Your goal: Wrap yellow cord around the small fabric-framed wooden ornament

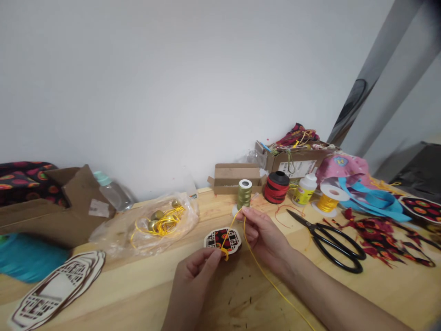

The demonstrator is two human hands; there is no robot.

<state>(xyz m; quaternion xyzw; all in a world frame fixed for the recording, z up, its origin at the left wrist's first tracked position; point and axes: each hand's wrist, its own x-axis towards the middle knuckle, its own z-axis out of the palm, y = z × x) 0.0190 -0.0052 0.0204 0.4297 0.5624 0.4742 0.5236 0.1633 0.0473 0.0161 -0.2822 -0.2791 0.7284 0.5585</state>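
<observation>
- Head view, far left: stack of fretwork cutouts (pixel 58 287) flat on the wooden table (pixel 138 294); beside it, a clear bag of gold bells (pixel 161 220).
- Left hand (pixel 196 271): palm down, fingers curled, thumb and forefinger pinched on the yellow cord (pixel 265 272) at its knot.
- Round ornament (pixel 223 240): flat on the table between the two hands, cord looped through its fretwork.
- Right hand (pixel 263 236): slightly raised, fingertips closed on the cord above the ornament, just before the green spool (pixel 244 193).
- Risk, as judged: knot slipping loose if either pinch eases; thin fretwork snapping under too hard a pull.
- Far right: black scissors (pixel 330 241), well apart.
</observation>
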